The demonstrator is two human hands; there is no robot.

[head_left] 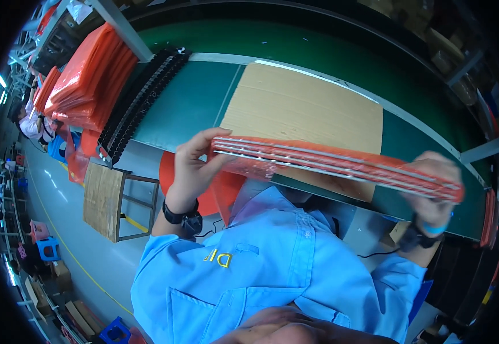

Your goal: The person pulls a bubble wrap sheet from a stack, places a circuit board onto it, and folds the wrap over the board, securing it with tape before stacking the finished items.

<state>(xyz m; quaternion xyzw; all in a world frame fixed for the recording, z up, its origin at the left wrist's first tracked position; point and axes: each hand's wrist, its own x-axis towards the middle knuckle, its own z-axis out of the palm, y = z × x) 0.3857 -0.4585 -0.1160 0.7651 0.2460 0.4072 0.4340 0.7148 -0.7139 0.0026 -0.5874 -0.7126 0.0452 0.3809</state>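
A short stack of thin flat panels (330, 163) in shiny red plastic film is held up edge-on in front of my chest, pale edges showing. My left hand (195, 166) grips its left end, thumb below and fingers over the top. Around the right end is my right hand (440, 167), smeared by motion but closed on the stack. Behind and below the panels, a plain brown cardboard sheet (307, 103) lies flat on the green worktop (201, 94). The stack covers the sheet's near part.
Red film-wrapped packs (92, 74) are piled at the left, beside a long black slatted strip (143, 103). A wooden-topped stool (105, 198) stands left of me. Metal posts (120, 28) rise at the bench's far side. Another person (31, 123) is at the far left.
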